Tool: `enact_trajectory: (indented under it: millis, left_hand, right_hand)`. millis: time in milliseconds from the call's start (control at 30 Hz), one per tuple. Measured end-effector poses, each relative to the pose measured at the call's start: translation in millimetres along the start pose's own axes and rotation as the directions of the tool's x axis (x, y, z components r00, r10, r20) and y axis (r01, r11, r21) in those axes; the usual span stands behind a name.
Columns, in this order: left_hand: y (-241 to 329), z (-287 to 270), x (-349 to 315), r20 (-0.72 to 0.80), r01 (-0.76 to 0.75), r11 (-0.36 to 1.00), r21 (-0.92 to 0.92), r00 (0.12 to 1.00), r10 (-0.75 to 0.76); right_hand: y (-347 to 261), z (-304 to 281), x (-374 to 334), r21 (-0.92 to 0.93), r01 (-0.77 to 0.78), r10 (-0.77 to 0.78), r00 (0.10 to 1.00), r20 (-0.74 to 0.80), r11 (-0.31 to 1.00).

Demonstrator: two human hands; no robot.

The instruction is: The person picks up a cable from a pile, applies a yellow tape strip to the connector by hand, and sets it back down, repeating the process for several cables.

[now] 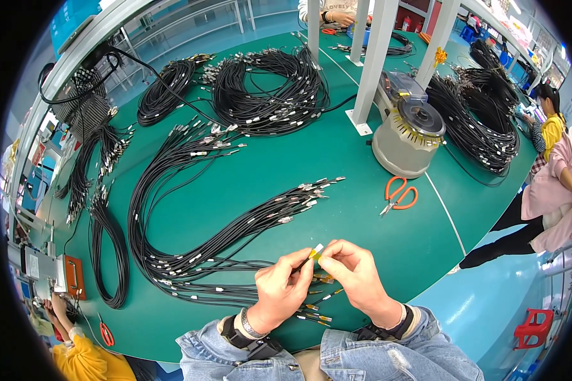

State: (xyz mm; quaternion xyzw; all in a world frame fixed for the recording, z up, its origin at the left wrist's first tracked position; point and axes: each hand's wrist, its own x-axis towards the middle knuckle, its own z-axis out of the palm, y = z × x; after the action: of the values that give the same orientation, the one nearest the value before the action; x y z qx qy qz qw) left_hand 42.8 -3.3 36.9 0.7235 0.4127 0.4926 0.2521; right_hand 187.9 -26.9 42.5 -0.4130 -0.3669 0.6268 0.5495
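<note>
Close to the table's near edge, my left hand (278, 286) pinches the end of a black cable between thumb and fingers. A white tip and a small piece of yellow tape (314, 254) show at that end. My right hand (357, 274) is closed on the yellow tape, its thumb and forefinger pressed together; its other fingers are curled. Below my hands lie more cable ends with yellow bands (313, 315), partly hidden by my fingers. They belong to a long curved bundle of black cables (143, 219) with white tags.
Orange-handled scissors (398, 198) lie right of centre, before a round grey machine (403, 149) with yellow tabs. White posts (370, 70) rise from the green table (356, 216). Coiled cables (267, 92) lie at the back, another loop (110, 254) at left. Co-workers sit around; a red stool (532, 329) stands right.
</note>
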Motion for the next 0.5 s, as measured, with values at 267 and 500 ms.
enact_trajectory:
  millis: [267,500]
  left_hand:
    - [1.0,-1.5,1.3,0.053,0.107,0.988,-0.110,0.993,-0.102]
    - [3.1,-3.0,2.3,0.090,0.128,0.984,-0.123,0.989,-0.118]
  right_hand:
    - [2.6,-1.0,2.0,-0.004,0.018,-0.018,1.000,-0.018,1.000]
    - [5.6,1.3,3.8,-0.058,0.107,-0.108,0.994,-0.025,0.993]
